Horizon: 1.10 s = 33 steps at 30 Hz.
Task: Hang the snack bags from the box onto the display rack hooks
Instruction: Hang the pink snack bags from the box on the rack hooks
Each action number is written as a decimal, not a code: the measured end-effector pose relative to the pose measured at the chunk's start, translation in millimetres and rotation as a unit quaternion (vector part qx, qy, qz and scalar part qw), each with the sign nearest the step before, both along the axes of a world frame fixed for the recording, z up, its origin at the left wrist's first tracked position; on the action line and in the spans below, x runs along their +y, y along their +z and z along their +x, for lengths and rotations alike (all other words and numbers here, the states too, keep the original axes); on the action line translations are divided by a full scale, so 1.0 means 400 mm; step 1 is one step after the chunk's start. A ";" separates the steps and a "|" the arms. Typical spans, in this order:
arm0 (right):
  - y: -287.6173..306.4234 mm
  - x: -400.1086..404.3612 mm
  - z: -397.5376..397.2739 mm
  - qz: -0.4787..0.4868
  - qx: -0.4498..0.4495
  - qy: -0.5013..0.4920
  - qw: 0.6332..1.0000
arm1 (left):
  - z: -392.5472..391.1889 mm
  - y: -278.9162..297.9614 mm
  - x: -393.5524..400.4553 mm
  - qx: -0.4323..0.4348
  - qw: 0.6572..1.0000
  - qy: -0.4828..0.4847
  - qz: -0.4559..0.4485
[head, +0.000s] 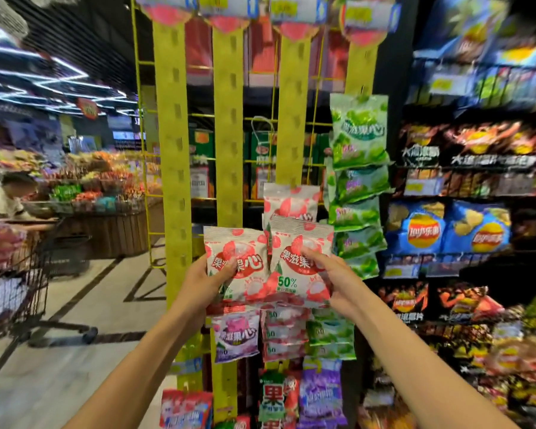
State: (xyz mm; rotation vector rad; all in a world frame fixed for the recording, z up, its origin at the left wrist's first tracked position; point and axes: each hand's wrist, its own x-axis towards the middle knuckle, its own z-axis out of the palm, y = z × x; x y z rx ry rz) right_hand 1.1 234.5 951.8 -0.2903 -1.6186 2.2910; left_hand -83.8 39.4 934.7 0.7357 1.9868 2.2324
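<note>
My left hand (209, 278) grips a white-and-red snack bag (239, 258) by its lower left part, in front of the second yellow strip (228, 134) of the display rack. My right hand (328, 274) holds a second, matching red snack bag (297, 243) against the third yellow strip (290, 119), just below another red bag (290, 201) that hangs there. Several green bags (358, 134) hang down the fourth strip. More red, green and purple bags (235, 335) hang lower on the rack. The box is not in view.
Shelves of chip bags (446, 230) fill the right side. A shopping cart (19, 292) stands at the left on the tiled floor, with a person (7, 196) beyond it near produce bins. The upper parts of the yellow strips hang bare.
</note>
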 end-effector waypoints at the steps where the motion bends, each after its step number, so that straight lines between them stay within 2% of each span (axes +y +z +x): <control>1: 0.019 0.000 -0.004 0.005 0.002 -0.005 1.000 | -0.003 0.022 0.003 0.004 1.000 -0.001 0.004; 7: 0.137 0.013 -0.040 0.036 0.031 -0.019 0.999 | -0.033 0.149 0.010 0.043 0.999 0.010 0.008; 13: 0.251 0.038 -0.127 0.074 0.035 -0.075 0.994 | -0.073 0.258 0.005 0.057 0.998 0.005 0.039; 20: 0.316 0.100 -0.295 0.098 0.021 -0.184 0.978 | -0.108 0.299 -0.014 0.065 0.996 0.009 0.059; 23: 0.354 0.046 -0.266 0.104 0.020 -0.219 0.970 | -0.115 0.294 -0.019 0.058 0.996 0.010 0.061; 27: 0.345 0.035 -0.271 0.114 -0.022 -0.272 0.955 | -0.122 0.286 -0.025 0.052 0.997 0.016 0.058; 33: 0.271 0.047 -0.258 0.144 -0.078 -0.269 0.949 | -0.125 0.292 -0.023 0.033 0.997 0.017 0.069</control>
